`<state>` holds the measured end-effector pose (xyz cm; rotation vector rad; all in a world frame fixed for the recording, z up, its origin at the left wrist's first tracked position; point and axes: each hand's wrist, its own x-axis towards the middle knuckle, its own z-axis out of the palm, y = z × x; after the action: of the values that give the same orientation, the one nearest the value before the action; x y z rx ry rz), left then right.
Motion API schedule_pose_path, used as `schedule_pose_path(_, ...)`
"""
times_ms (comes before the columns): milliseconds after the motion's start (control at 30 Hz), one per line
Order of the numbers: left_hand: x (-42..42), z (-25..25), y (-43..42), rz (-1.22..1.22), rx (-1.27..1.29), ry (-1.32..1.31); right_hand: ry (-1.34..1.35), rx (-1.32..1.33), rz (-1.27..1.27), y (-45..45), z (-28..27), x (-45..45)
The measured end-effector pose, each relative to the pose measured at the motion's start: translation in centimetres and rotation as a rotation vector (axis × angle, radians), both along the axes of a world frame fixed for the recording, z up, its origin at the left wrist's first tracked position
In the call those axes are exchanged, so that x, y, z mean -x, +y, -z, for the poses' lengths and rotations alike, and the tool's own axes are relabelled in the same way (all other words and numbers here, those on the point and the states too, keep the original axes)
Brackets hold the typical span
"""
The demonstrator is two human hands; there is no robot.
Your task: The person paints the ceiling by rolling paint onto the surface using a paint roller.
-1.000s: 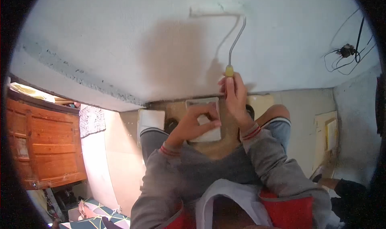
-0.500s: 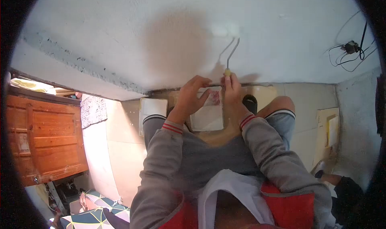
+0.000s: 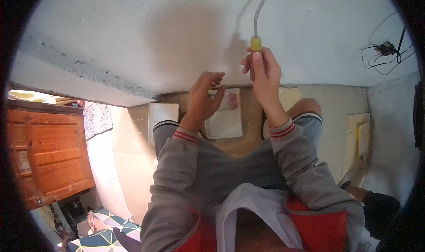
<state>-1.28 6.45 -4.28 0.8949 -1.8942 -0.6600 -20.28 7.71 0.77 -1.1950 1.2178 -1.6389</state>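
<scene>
The roller handle (image 3: 256,44) sits in the right hand (image 3: 265,75).

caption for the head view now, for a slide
Right hand grips a roller's yellow handle against a pale wall, left hand empty near a white tray.

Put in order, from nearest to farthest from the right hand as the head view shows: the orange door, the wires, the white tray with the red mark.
1. White tray with the red mark, on the floor between the legs
2. Wires, on the wall, right side
3. Orange door, far left
</scene>
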Motion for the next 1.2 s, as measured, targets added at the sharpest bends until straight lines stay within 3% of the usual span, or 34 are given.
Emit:
schedule_pose_path(233, 0.2, 0.4, -0.3, -0.013, 0.056, 0.070, -0.017, -0.059, 0.059, -0.7, 9.7, 0.3)
schedule_pose_path(300, 0.3, 0.3, -0.3, -0.018, 0.050, 0.072, 0.161, -0.119, 0.141, -0.3, 11.6, 0.6)
schedule_pose_path(500, 0.8, 0.4, -0.4, -0.001, 0.055, 0.086, 0.323, -0.192, 0.190, 1.0, 17.4, 0.6)
schedule_pose_path(600, 1.0, 0.6, -0.6, 0.000, 0.058, 0.070, 0.190, -0.274, 0.151, 2.3, 17.0, -0.7)
schedule_pose_path(700, 1.2, 0.6, -0.7, -0.011, 0.058, 0.057, -0.002, -0.207, 0.091, 1.2, 22.3, -0.7)
schedule_pose_path(833, 0.8, 0.9, -0.6, -0.003, 0.005, 0.073, 0.039, -0.300, 0.089, 1.4, 14.0, -1.3)
schedule_pose_path(900, 0.7, 1.0, -0.5, -0.020, 0.000, 0.072, 0.151, -0.057, 0.155, 0.4, 12.1, -1.4)
schedule_pose_path(933, 0.7, 1.0, -0.5, -0.033, -0.001, 0.072, 0.152, -0.057, 0.156, 0.0, 10.5, -1.3)
schedule_pose_path(1200, -0.3, 0.8, -0.7, -0.049, 0.044, 0.081, -0.083, 0.047, 0.032, -0.3, -0.6, -0.6)
